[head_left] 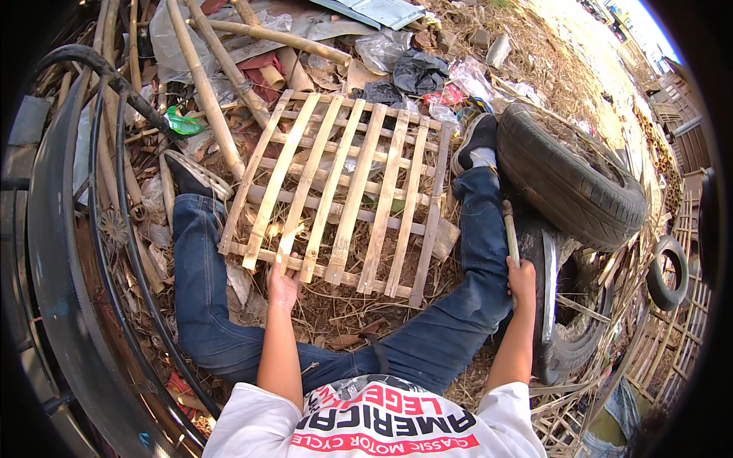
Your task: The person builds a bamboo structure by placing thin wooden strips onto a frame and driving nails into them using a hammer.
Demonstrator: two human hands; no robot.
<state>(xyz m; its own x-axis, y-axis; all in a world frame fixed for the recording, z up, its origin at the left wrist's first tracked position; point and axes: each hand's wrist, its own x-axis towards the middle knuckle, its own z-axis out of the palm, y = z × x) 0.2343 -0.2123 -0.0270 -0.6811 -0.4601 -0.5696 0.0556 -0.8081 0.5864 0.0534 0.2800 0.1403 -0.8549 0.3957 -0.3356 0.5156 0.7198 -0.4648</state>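
Note:
A slatted bamboo panel (353, 183) lies between my outstretched legs, its long strips crossing several thinner crosspieces. My left hand (283, 287) grips its near edge towards the left, with the thumb on top of a strip and the other fingers partly hidden beneath. Off to the right, beside my knee, my right hand (522, 279) is closed around a light wooden handle (510, 227) that points away from me. Whether a tool head is fixed to this handle, I cannot tell. A short piece of wood (446, 241) shows under the panel's right side.
Old tyres (569, 177) are piled close by my right leg. At the left runs a black curved metal frame (69, 252). Long bamboo poles (205, 88), plastic bags (420, 71) and dry litter cover the ground ahead. Another tyre (666, 272) rests farther right.

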